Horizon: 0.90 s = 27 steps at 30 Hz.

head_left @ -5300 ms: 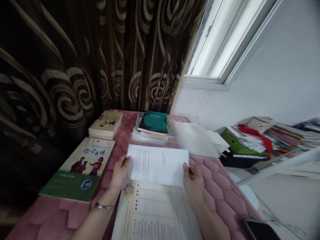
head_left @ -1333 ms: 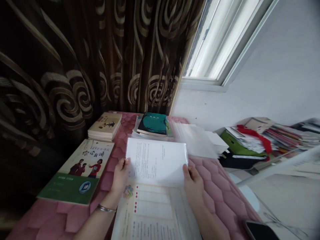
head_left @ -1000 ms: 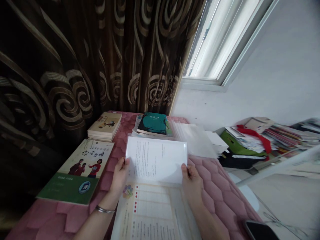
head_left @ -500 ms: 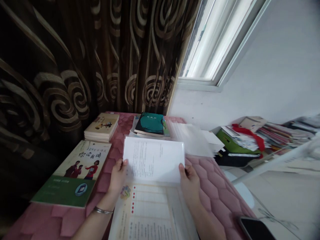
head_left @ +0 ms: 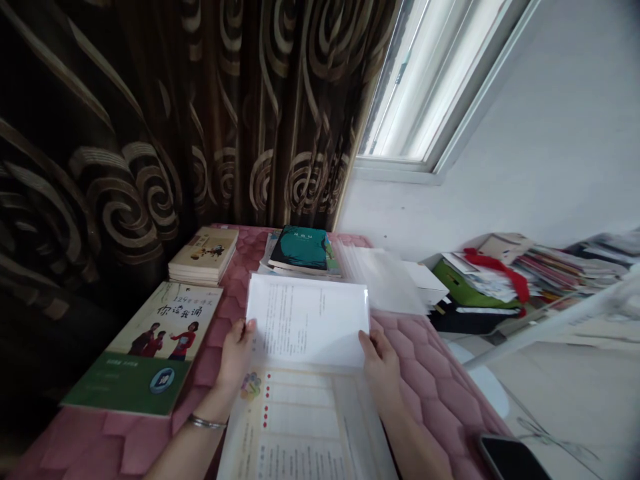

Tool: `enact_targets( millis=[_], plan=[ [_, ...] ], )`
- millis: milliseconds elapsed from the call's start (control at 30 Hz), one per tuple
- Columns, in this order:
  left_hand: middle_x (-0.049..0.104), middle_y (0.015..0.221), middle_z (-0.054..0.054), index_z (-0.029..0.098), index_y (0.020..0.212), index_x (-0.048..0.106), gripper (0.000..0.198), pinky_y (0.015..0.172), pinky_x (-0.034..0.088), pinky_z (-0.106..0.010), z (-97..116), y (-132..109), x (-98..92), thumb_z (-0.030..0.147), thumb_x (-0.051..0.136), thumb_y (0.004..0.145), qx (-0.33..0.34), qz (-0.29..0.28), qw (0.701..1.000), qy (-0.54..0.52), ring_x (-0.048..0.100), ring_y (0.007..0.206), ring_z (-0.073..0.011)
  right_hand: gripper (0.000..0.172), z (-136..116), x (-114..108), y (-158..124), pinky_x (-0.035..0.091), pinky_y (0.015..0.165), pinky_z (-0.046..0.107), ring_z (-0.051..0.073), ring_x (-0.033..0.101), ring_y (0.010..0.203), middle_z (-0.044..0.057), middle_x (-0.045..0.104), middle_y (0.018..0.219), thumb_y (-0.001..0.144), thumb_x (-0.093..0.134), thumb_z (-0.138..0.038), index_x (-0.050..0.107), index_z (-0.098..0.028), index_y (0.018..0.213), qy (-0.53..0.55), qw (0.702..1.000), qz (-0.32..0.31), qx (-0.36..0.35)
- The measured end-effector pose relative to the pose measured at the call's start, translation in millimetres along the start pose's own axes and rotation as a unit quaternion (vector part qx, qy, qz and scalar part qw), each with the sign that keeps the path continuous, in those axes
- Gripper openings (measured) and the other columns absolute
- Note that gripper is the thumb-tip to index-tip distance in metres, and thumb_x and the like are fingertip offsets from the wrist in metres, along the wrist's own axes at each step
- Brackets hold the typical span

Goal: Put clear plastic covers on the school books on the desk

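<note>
Both of my hands are gripping an open book in front of me. Its upper leaf is white with printed lines and has a glossy, clear-looking edge. The lower page carries a pale box, a row of red dots and a flower picture. My left hand, with a silver bangle at the wrist, pinches the left edge of the upper leaf. Opposite it, my right hand is closed on the right edge, thumb on top. The fingers beneath the leaf are hidden.
At left lie a green-and-cream book and a stack of beige books. Behind my book sit a teal book and translucent plastic sheets. A phone rests at the right edge of the pink quilted cover.
</note>
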<state>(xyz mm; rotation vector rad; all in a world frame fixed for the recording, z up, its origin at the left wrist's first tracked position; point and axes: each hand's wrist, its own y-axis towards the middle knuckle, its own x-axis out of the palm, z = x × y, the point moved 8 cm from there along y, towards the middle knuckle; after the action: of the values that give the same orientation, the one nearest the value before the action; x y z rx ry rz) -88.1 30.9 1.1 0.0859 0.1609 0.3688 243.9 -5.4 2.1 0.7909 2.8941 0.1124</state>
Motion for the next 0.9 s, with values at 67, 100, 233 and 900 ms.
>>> enact_targets(
  millis=[67, 100, 233, 900],
  plan=[
    [0.046, 0.053, 0.004, 0.022, 0.059, 0.048, 0.038, 0.053, 0.034, -0.025, 0.6, -0.4, -0.2, 0.057, 0.058, 0.071, -0.005, 0.002, 1.000, -0.002, 0.043, 0.053, -0.0142, 0.033, 2.1, 0.9, 3.3, 0.040, 0.050, 0.030, 0.017, 0.048, 0.057, -0.002, 0.054, 0.060, 0.074, 0.063, -0.053, 0.054, -0.022, 0.066, 0.013, 1.000, -0.019, 0.006],
    [0.046, 0.053, 0.004, 0.023, 0.059, 0.048, 0.038, 0.053, 0.034, -0.026, 1.0, -0.2, -0.1, 0.057, 0.059, 0.071, -0.005, 0.001, 1.000, -0.001, 0.044, 0.053, -0.0144, 0.034, 2.0, 0.1, 5.0, 0.040, 0.051, 0.030, 0.018, 0.049, 0.057, -0.001, 0.055, 0.059, 0.072, 0.064, -0.054, 0.055, -0.022, 0.065, 0.007, 1.000, -0.018, -0.001],
    [0.049, 0.054, 0.003, 0.022, 0.058, 0.049, 0.039, 0.054, 0.035, -0.026, -0.1, 2.6, 0.0, 0.057, 0.058, 0.071, 0.009, -0.006, 1.000, 0.009, 0.046, 0.055, -0.0149, 0.039, -0.7, -1.8, 7.0, 0.043, 0.054, 0.033, 0.021, 0.055, 0.060, 0.003, 0.062, 0.061, 0.071, 0.061, -0.060, 0.059, -0.021, 0.068, -0.039, 0.999, 0.005, -0.027],
    [0.049, 0.053, 0.004, 0.022, 0.057, 0.048, 0.031, 0.053, 0.037, -0.025, -5.4, 4.5, -1.0, 0.047, 0.059, 0.071, 0.020, -0.001, 1.000, 0.016, 0.046, 0.054, -0.0140, 0.043, 7.2, -0.6, 5.8, 0.044, 0.057, 0.032, 0.020, 0.054, 0.063, 0.002, 0.061, 0.065, 0.077, 0.057, -0.063, 0.057, -0.020, 0.072, -0.046, 0.997, 0.026, -0.047]
  ],
)
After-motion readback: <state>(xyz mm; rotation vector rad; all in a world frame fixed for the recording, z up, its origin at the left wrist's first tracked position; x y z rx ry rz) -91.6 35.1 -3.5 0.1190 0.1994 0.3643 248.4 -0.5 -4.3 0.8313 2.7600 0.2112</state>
